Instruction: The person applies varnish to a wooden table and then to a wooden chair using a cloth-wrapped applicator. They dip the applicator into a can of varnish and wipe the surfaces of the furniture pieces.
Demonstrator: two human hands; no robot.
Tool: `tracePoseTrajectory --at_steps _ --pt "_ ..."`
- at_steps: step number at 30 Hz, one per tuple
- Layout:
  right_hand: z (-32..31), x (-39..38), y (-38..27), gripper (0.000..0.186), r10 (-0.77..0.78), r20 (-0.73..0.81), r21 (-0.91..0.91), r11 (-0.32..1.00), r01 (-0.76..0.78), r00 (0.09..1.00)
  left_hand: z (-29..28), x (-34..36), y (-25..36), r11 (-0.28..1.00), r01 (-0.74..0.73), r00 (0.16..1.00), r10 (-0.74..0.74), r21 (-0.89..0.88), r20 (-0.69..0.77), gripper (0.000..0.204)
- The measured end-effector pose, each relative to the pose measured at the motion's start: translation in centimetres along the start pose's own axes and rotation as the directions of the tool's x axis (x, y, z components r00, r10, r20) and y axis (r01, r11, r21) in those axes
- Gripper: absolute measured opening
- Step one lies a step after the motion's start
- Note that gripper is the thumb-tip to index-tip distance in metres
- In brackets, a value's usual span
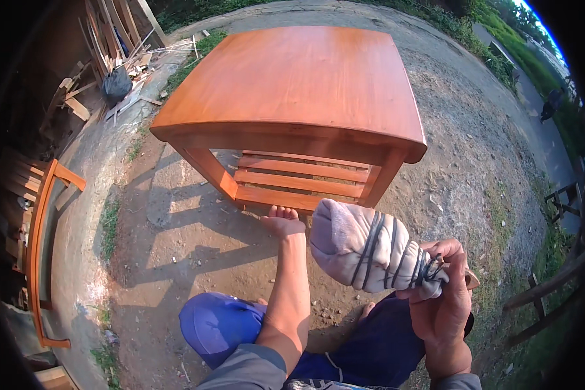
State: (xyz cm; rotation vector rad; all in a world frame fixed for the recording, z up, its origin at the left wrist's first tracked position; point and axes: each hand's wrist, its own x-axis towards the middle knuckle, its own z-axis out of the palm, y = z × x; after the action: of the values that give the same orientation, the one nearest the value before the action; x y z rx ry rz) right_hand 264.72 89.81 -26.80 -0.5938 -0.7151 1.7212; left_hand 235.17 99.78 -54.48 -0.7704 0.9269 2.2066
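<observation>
In my right hand (443,299) is a cloth-wrapped pad (364,246), a pale, bulky bundle bound with dark bands and knotted near my fingers. A bit of wood shows behind that grip. The pad points left, in front of an orange-brown wooden table (305,81) with a glossy top and a slatted lower shelf (299,179). My left hand (283,223) is palm up with its fingers curled, close below the front rail of the shelf. Whether it touches the rail or holds anything, I cannot make out.
At the left stands a curved orange-brown wooden frame (36,253). Timber offcuts (78,107) and a dark bag (116,86) lie at the far left. A dark wooden frame (546,279) is at the right edge. My blue-clad knee (218,325) is below the table.
</observation>
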Motion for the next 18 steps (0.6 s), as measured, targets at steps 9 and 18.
tracePoseTrajectory --at_steps 9,18 --pt "0.2 -0.1 1.6 0.039 -0.158 -0.095 0.025 0.987 0.161 0.983 -0.7 4.8 -2.0 0.987 0.160 0.967 -0.151 0.026 -0.203 0.053" --pt "-0.4 1.5 2.4 0.033 -0.171 -0.107 0.042 0.984 0.176 0.980 -1.6 4.2 -2.6 0.901 0.422 0.869 -0.370 -0.102 0.328 0.097"
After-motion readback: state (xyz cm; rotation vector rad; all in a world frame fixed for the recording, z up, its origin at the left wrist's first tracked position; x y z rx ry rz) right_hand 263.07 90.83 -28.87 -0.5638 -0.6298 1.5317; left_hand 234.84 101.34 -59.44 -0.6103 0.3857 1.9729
